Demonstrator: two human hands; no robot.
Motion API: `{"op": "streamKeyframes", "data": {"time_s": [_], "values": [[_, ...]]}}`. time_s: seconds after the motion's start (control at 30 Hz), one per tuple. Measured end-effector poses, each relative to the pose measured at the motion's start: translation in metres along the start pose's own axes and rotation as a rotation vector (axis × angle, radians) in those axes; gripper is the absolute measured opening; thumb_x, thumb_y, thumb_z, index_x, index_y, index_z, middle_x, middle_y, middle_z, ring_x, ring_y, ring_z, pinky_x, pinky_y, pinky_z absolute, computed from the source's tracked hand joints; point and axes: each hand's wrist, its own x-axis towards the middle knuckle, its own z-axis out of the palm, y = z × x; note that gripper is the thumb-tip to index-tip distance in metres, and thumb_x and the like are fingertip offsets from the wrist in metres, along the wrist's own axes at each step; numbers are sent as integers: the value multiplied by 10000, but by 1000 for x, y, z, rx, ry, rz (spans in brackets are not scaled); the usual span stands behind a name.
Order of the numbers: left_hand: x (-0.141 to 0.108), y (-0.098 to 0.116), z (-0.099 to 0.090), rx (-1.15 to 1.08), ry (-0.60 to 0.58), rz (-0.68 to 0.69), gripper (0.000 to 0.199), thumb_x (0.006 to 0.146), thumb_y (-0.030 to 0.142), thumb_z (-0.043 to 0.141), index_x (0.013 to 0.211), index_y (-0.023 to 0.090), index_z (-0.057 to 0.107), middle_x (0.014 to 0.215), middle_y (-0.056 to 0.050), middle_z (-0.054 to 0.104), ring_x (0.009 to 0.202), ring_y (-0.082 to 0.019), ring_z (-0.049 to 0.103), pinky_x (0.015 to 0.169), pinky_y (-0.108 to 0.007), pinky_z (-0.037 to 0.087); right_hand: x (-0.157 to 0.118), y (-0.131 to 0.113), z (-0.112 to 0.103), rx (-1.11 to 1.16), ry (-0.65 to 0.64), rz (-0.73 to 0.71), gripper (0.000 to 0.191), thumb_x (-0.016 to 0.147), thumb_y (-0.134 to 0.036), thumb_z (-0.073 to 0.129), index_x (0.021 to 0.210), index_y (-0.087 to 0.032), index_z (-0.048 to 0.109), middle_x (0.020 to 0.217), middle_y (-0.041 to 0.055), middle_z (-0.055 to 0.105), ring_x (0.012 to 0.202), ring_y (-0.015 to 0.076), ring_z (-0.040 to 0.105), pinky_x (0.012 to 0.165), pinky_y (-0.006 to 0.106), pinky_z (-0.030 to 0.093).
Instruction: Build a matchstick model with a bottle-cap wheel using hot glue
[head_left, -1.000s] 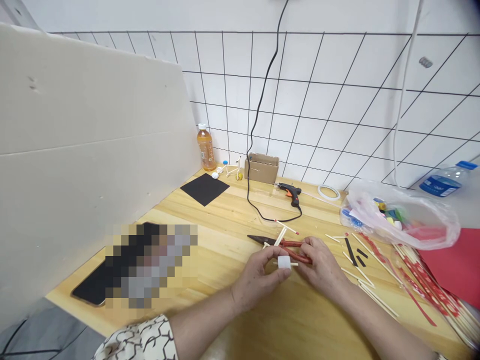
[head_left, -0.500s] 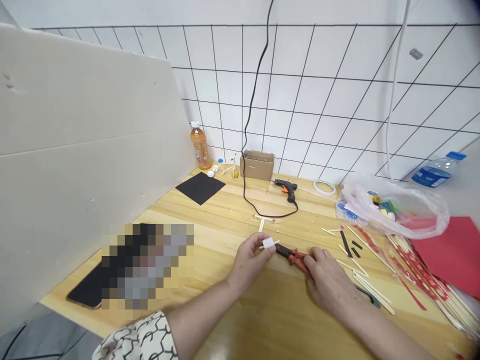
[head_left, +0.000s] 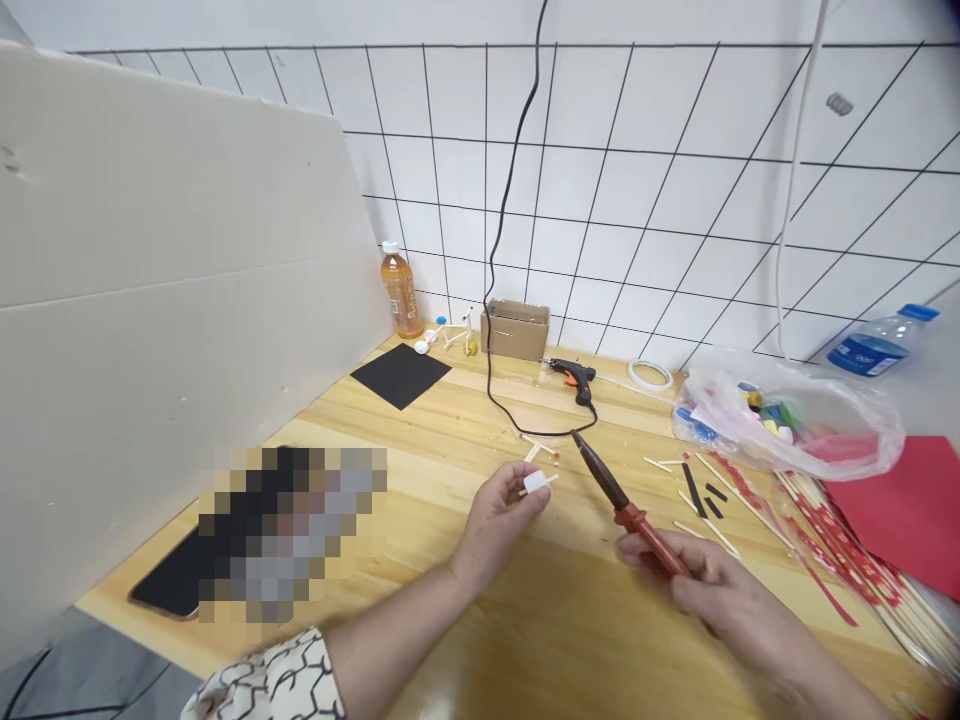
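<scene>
The left hand has its thumb and fingers drawn close together, pinching a small white block between their tips. The right hand has its fingers curled around the red handles of the pliers; the handles look close together, but the tool is seen nearly edge-on, so whether its jaws are parted cannot be told.

The pliers are over the middle of the table, nose toward the back edge and leaning to the left, their long axis slanting back from the right hand. In the view the tip meets the black cord of the glue gun; contact cannot be judged. The block is also over the middle, left of the pliers and apart from them. A thin pale stick shows on both sides of it, lying roughly along the back edge's direction, its right end a little farther back.

Just beyond the left hand are red-tipped matchsticks. Black strips lie to the right of the pliers, toward the table's right side.
</scene>
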Motion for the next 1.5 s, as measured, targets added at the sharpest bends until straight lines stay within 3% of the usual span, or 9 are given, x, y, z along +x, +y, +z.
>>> {"op": "streamKeyframes", "data": {"time_s": [0.13,0.2,0.33,0.5,0.73,1.27,1.37,1.5], "values": [[-8,13,11,-6,-66,-42,294,695,366,665,856,155,539,768,-3,564,711,-118,501,660,-241,391,-11,-3,17,281,-40,55,448,586,-154,547,996,-259,694,1035,37,686,978,237,583,831,359,422],[-11,18,17,-1,-88,-58,277,708,369,648,838,156,529,736,0,555,705,-125,510,649,-249,405,-15,-4,23,357,-39,52,460,593,-152,564,1016,-275,692,1047,41,686,1026,252,565,846,373,412],[-10,19,26,-23,-93,-90,245,729,346,625,837,156,513,735,7,546,681,-109,512,687,-261,424,-20,1,24,433,-44,60,445,618,-161,596,1034,-289,692,1111,58,670,1168,289,488,962,430,337],[-8,11,28,-32,-89,-28,269,762,346,601,927,155,509,798,-3,542,725,-115,513,692,-264,441,-20,11,21,493,-63,29,450,655,-184,626,1077,-331,665,1213,26,616,1242,266,430,1068,426,234],[-14,11,22,-70,-98,-8,232,793,322,586,917,143,506,763,2,531,684,-99,520,648,-237,458,-23,16,24,323,-22,-10,447,707,-218,611,1142,-321,624,1295,14,548,1277,252,387,1096,426,181],[-17,11,19,-98,-177,-95,266,768,361,612,899,149,522,702,7,530,588,-92,510,548,-223,440,-26,18,26,62,32,-51,467,756,-311,615,1220,-325,561,1342,18,497,1276,264,383,1073,436,246],[-18,11,17,-103,-191,-106,261,769,355,614,900,142,538,724,-1,533,610,-99,520,572,-237,448,-25,17,28,-108,80,-123,434,771,-291,607,1203,-321,579,1371,9,465,1313,273,316,1076,424,253],[-17,9,15,-194,-276,-89,272,776,316,621,992,159,568,888,-39,584,767,-127,559,735,-273,461,-22,19,33,-297,154,-350,456,802,-201,544,1232,-352,542,1407,-13,409,1327,270,290,1059,396,311]]}}
